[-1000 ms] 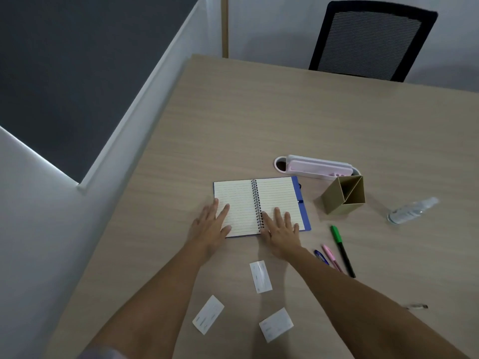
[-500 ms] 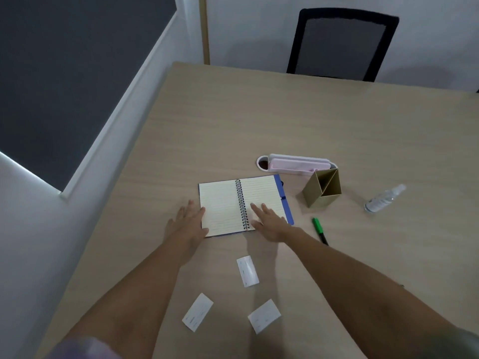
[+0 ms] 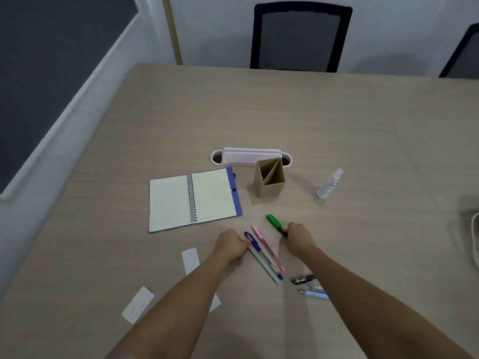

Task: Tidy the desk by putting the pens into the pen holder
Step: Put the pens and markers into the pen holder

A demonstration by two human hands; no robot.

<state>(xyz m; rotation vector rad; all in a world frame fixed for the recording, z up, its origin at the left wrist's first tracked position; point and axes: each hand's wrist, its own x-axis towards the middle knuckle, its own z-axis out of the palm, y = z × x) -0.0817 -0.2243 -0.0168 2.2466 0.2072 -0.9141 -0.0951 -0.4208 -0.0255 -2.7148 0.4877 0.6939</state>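
1. Desk: the light wood top fills the view. Its left edge runs diagonally beside a white ledge; the far edge meets two black chairs.
2. Pen holder: a tan square box, upright, split by a diagonal divider, both compartments showing nothing inside. It stands just near of a pale pink tray and right of the open spiral notebook.
3. Left hand: curled closed, knuckles up, resting against the near-left side of a cluster of pens: a blue pen, a pink pen and a pale green pen lying side by side, slanting from far-left to near-right. Whether the fingers actually grip one cannot be told.
4. Right hand: closed on the dark end of the green marker, whose green cap points far-left toward the holder.
5. Two more pens, a black pen and a light blue pen, lie just left of the right forearm.
6. A clear spray bottle lies on its side right of the holder, well apart from it.
7. Three white paper slips lie near and left, one partly under the left forearm.
8. Open room: bare desk lies between marker and holder; the far half of the desk is bare too.
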